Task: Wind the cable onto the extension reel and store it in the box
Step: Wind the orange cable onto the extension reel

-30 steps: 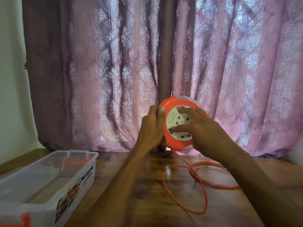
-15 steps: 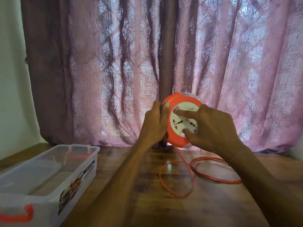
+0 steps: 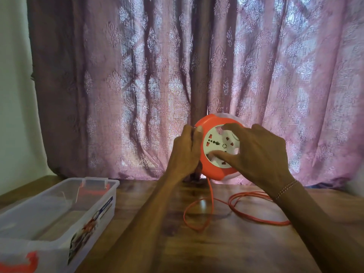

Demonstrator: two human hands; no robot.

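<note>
An orange round extension reel (image 3: 211, 170) with a white socket face is held upright above the wooden table, in front of the curtain. My left hand (image 3: 185, 154) grips its left rim, thumb on the front edge. My right hand (image 3: 256, 154) lies over the white socket disc, fingers spread, thumb and fingertips pressing its face. The orange cable (image 3: 199, 219) drops from the reel's bottom and lies in loose loops on the table below and to the right. A clear plastic box (image 3: 92, 213) with orange clips stands open at the lower left.
A pink patterned curtain (image 3: 137, 85) hangs right behind the reel. A pale wall (image 3: 13, 95) is at the left. The wooden table (image 3: 226, 251) stretches between my arms and toward me.
The white socket disc has turned under my right hand. The cable loop on the table has shrunk and drawn closer to the reel. My left hand keeps its hold on the rim.
</note>
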